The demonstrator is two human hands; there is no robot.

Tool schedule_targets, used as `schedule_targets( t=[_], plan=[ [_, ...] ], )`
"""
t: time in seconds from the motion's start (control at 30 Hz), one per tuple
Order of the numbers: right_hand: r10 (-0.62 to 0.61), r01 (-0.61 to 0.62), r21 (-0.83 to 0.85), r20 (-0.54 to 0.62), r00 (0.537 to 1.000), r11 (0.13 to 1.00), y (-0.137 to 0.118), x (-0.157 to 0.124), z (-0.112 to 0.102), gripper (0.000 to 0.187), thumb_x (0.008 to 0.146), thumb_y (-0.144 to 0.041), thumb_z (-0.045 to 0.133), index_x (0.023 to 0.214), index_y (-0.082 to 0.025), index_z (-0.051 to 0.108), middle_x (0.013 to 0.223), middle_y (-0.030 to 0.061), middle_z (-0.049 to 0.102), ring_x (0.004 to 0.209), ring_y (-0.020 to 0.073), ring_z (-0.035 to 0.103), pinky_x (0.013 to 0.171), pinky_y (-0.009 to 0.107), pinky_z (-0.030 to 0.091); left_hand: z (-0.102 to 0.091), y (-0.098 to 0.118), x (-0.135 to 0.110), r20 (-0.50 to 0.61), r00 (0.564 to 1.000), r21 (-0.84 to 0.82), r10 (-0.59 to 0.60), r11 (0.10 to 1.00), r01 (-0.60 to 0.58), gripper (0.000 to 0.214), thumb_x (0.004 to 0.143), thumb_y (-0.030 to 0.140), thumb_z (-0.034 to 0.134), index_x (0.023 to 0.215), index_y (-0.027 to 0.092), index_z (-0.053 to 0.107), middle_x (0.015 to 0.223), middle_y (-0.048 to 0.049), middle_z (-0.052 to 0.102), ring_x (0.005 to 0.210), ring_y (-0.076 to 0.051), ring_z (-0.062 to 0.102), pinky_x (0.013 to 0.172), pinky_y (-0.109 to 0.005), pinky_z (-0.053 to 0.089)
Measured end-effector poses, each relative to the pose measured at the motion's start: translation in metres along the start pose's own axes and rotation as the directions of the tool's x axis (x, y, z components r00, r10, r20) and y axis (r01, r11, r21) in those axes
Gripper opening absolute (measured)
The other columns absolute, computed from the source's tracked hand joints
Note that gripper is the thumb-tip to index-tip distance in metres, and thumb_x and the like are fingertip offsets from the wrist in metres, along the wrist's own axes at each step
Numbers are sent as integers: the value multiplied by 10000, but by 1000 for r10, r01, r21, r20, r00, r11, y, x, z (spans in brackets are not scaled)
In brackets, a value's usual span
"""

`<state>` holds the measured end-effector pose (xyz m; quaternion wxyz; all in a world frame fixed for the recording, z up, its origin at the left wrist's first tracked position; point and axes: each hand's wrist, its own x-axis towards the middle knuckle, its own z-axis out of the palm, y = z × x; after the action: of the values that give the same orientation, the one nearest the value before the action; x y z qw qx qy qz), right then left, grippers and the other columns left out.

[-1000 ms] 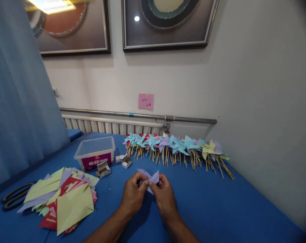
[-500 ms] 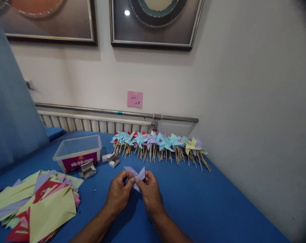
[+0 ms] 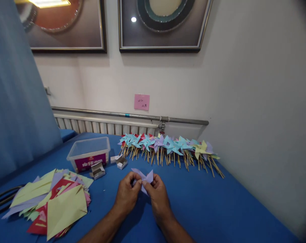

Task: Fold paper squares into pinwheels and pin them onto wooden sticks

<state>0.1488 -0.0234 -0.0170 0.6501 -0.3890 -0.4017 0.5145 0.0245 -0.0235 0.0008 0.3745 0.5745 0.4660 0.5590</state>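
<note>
A purple paper pinwheel point(image 3: 148, 177) with folded blades is pinched between both hands above the blue table. My left hand point(image 3: 129, 190) grips its left side, thumb and forefinger meeting at the centre. From the right, my right hand point(image 3: 158, 195) presses its thumb against the same centre, fingers curled behind the paper. A small shiny spot, perhaps a pin head, shows between the thumbs. Fingers hide the lower part of the paper, and no stick can be made out on it. Beyond the hands lies a row of finished pinwheels point(image 3: 173, 146) on thin wooden sticks.
To the left, a pile of coloured paper sheets point(image 3: 66, 206) lies beside dark cable loops point(image 3: 3, 199). Behind it stand a clear plastic tub point(image 3: 88, 148) and small open cardboard boxes point(image 3: 98, 171), point(image 3: 121, 163). A wall with a pipe point(image 3: 188, 120) bounds the blue table point(image 3: 205, 209).
The camera view has turned slightly left and up, so everything sits further right and lower. Both hands keep hold of the purple pinwheel, and a shiny spot now shows at its centre.
</note>
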Motion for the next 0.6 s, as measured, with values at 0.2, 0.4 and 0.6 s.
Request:
schedule_targets(
  t=[0.2, 0.4, 0.6],
  plan=[
    [19, -19, -47, -10, 1000, 999, 3, 4, -4, 307, 662, -321, 835, 902, -248, 658, 763, -19, 727, 688, 198, 659, 664, 302, 520, 5, -4, 0, -29, 999, -145, -29, 989, 25, 168, 714, 322, 697, 793, 193, 621, 765, 8, 650, 733, -162, 583, 701, -262, 471],
    [22, -23, -29, -47, 999, 999, 3, 9, -10, 372, 646, -369, 853, 932, -235, 656, 763, -24, 712, 667, 190, 636, 664, 304, 506, -1, -1, 5, -86, 987, -248, -136, 962, 111, 309, 679, 387, 801, 825, 172, 635, 726, 15, 634, 658, -133, 557, 630, -242, 436],
    [19, -18, -58, 16, 1000, 998, -1, 8, -8, 378, 619, -350, 879, 894, -220, 655, 715, -41, 671, 647, 172, 595, 645, 286, 484, -8, 5, 9, 205, 916, -387, -344, 831, 399, 355, 581, 427, 846, 673, 145, 651, 579, 5, 598, 531, -112, 499, 556, -245, 372]
  ],
)
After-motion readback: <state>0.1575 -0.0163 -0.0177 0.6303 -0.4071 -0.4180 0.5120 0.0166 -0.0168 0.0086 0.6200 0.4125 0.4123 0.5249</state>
